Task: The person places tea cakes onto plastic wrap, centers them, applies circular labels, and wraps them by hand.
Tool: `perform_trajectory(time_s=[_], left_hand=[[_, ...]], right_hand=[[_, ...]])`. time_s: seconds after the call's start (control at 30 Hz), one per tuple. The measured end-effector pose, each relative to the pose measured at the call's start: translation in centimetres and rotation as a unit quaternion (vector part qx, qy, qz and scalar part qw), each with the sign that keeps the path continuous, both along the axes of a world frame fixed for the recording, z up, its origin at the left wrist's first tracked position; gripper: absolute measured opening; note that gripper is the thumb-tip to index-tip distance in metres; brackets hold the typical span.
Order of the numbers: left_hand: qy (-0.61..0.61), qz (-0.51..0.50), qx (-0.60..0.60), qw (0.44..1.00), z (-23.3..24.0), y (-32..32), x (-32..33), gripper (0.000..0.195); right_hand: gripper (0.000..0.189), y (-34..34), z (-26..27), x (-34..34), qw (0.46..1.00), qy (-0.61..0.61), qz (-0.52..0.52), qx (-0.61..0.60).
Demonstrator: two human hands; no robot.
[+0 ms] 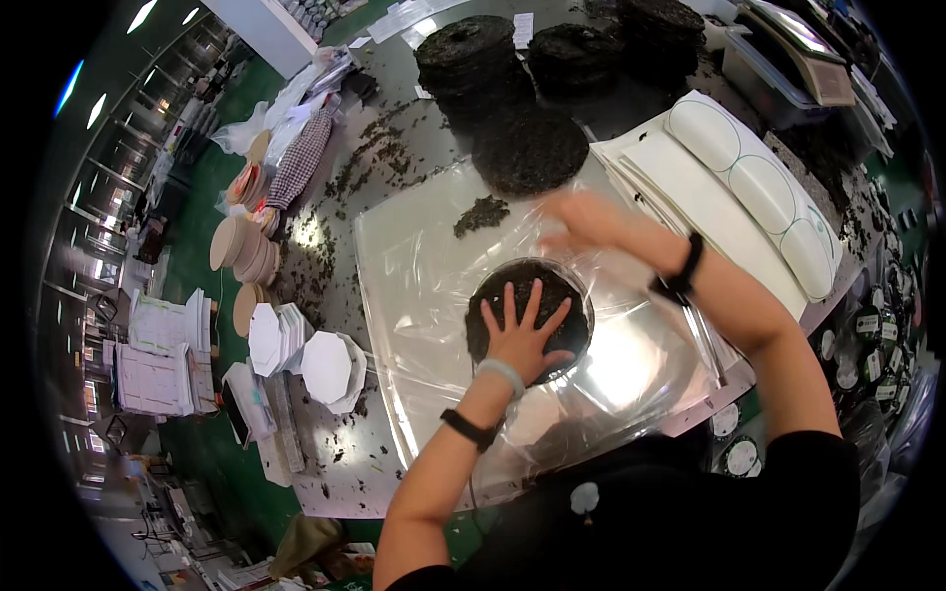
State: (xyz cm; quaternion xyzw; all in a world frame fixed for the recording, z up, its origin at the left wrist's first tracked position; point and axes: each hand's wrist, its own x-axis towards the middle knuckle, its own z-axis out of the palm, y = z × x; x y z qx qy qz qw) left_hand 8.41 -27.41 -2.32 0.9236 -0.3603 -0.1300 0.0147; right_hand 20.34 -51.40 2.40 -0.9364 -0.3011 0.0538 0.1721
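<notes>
A round disc of dark dried leafy material lies on clear plastic sheets stacked on the metal table. My left hand rests flat on the disc, palm down with its fingers spread. Beyond it my right hand, blurred, is over the plastic near the front edge of another dark disc. The blur hides whether its fingers hold the film. A small loose heap of dark flakes sits on the plastic, to the left of my right hand.
Tall stacks of dark discs stand at the back. White sheets printed with circles lie at the right, by a plastic bin. Along the left edge are white octagonal cards, round tan boards and a checkered cloth.
</notes>
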Motion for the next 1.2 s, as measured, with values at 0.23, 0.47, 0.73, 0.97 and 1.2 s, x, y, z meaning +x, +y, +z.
perform_trajectory(time_s=[0.23, 0.47, 0.73, 0.97, 1.2], left_hand=[[0.223, 0.027, -0.349, 0.91, 0.3, 0.2, 5.9, 0.045], [-0.221, 0.094, -0.125, 0.963, -2.4, -2.2, 19.5, 0.025], [-0.16, -0.159, -0.204, 0.953, 1.0, 3.0, 3.1, 0.016], [-0.113, 0.048, -0.505, 0.854, 3.1, -0.2, 1.1, 0.052], [-0.037, -0.006, -0.049, 0.998, -1.0, -2.8, 2.1, 0.098]], right_hand=[[0.068, -3.9, -5.6, 8.7, 0.986, -0.029, -0.153, -0.066], [0.031, -5.9, 0.4, 6.3, 0.841, -0.391, -0.286, 0.242], [0.03, -4.1, 0.7, -4.2, 0.852, -0.185, -0.294, 0.391], [0.036, 2.1, -6.2, -10.7, 0.968, -0.163, -0.145, 0.123], [0.03, -0.2, -4.0, -13.7, 0.969, -0.24, -0.052, 0.025]])
